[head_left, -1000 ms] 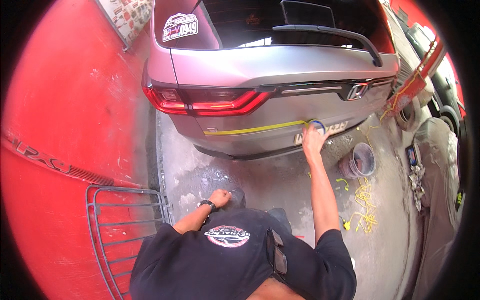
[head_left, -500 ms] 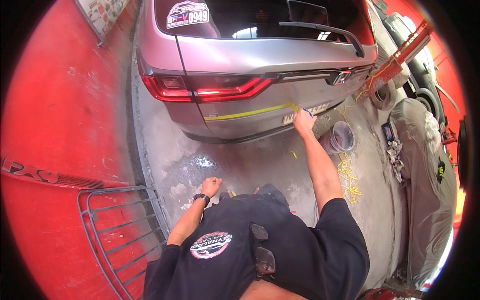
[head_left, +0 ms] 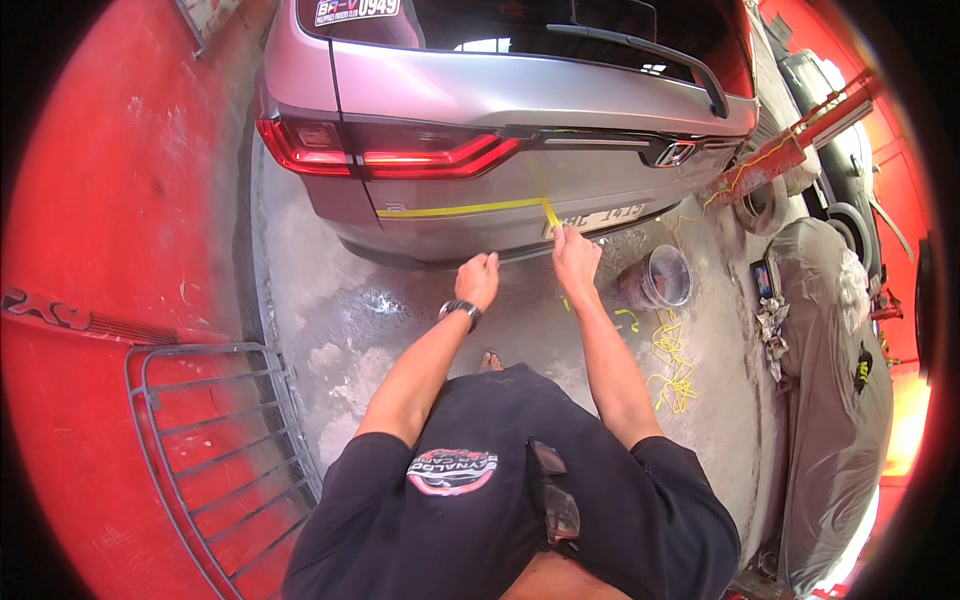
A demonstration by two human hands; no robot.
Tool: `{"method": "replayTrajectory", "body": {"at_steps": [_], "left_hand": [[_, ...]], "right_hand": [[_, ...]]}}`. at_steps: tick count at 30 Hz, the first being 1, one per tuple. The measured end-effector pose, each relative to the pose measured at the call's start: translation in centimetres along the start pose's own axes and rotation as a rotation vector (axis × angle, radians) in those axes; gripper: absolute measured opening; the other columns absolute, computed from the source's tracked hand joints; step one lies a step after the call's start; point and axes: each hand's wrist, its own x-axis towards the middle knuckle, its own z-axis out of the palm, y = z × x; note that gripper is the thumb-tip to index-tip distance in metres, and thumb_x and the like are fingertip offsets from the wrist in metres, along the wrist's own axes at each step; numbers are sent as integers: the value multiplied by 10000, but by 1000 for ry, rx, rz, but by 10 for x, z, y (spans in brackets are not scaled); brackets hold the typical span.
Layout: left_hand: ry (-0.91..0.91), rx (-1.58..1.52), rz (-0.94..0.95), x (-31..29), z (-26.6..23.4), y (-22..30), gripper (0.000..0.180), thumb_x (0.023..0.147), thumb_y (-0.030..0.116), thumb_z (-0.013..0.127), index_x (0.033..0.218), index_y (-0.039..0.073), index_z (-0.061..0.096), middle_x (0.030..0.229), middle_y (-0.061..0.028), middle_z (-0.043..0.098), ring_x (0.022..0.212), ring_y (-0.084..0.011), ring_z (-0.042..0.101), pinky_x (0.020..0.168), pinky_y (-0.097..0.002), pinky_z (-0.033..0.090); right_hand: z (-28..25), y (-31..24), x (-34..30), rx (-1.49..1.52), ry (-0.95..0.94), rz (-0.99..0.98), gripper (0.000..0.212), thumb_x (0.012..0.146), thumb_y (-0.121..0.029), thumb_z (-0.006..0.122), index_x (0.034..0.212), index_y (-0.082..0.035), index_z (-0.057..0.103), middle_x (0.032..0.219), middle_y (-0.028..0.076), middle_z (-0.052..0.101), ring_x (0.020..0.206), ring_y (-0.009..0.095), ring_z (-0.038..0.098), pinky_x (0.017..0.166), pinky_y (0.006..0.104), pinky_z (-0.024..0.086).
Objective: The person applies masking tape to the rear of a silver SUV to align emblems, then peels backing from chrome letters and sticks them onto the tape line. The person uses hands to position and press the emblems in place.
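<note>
A strip of yellow masking tape (head_left: 455, 210) runs along the silver car's tailgate (head_left: 440, 192), below the red tail light (head_left: 435, 163). At its right end the tape bends down toward me, over the left edge of the licence plate (head_left: 612, 218). My right hand (head_left: 577, 262) pinches that end, fingers pressed together. Just left of it, my left hand (head_left: 478, 280) hovers before the bumper, with a dark watch (head_left: 462, 312) on its wrist. Its fingers are curled closed; whatever may be in them is hidden.
A clear bucket (head_left: 665, 278) stands on the wet concrete to the right, near a tangled yellow cord (head_left: 675, 375). A metal rack (head_left: 215, 460) leans at the red wall on the left. A red post (head_left: 800, 145) and a covered object (head_left: 835, 400) stand right.
My left hand has risen forward and right, close to the tape. My right hand has come slightly left and nearer, drawing the tape end down. The view has shifted a little.
</note>
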Motion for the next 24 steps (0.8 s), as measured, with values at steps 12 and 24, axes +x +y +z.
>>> {"method": "replayTrajectory", "body": {"at_steps": [12, 24], "left_hand": [[300, -50, -264, 50, 58, 60, 568, 1024, 559, 515, 948, 47, 749, 1014, -259, 725, 1010, -484, 671, 842, -554, 522], [393, -99, -333, 65, 48, 58, 617, 991, 631, 525, 931, 62, 757, 973, -247, 728, 984, -478, 676, 832, -545, 523]], "right_hand": [[-5, 42, -3, -150, -56, -309, 247, 1035, -265, 568, 958, -39, 633, 721, 187, 708, 751, 396, 711, 1135, 705, 280], [-19, 37, -42, -131, -24, -595, 213, 1017, -218, 600, 860, -75, 585, 702, 108, 656, 717, 327, 685, 1133, 681, 303]]}}
